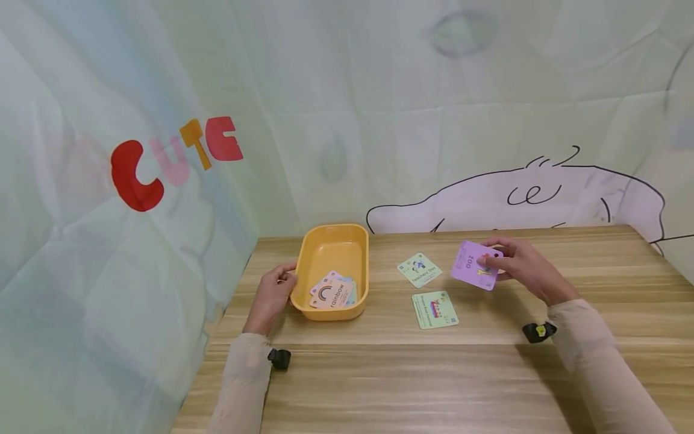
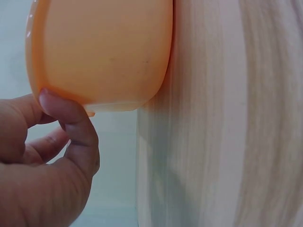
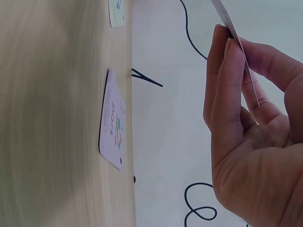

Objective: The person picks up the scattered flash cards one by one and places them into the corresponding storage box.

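My left hand [image 1: 273,296] grips the left rim of a yellow tray [image 1: 364,265], with its thumb and fingers pinching the edge in the left wrist view. Inside the tray's near part lie several overlapping cards, a rainbow card [image 1: 338,294] on top. My right hand [image 1: 528,268] pinches a purple card marked "zoo" [image 1: 467,265] above the table; the right wrist view shows that card edge-on. To the right of the tray, a Teachers' Day card [image 1: 420,269] and a Dragon Boat Festival card [image 1: 435,310] lie flat.
A pale purple card [image 3: 112,123] rests on the wooden table [image 1: 390,380] in the right wrist view; I cannot tell it apart in the head view. Behind the table hangs a printed cloth [image 1: 325,150], which also runs along the left side.
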Action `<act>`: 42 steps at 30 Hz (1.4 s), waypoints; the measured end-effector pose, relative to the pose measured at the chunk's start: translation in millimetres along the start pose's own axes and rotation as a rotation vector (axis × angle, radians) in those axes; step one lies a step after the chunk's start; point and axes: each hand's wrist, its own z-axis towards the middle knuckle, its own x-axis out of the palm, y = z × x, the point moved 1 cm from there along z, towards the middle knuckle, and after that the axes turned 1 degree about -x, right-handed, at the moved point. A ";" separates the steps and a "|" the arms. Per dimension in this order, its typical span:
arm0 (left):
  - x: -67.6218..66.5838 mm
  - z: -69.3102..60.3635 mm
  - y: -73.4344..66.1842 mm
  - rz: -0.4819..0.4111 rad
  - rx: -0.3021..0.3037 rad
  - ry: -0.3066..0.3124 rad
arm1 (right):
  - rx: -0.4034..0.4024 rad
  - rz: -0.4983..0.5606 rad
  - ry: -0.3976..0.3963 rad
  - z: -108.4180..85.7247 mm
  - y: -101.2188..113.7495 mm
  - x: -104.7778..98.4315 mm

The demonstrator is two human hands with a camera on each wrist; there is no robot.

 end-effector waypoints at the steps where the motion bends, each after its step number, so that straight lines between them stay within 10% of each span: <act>1: 0.0 0.0 0.0 -0.001 0.000 0.000 | -0.002 0.002 0.003 0.6 0.8 0.7; 42: 0.1 0.3 1.7 0.009 0.021 0.002 | -0.064 0.081 0.061 28.0 24.0 41.6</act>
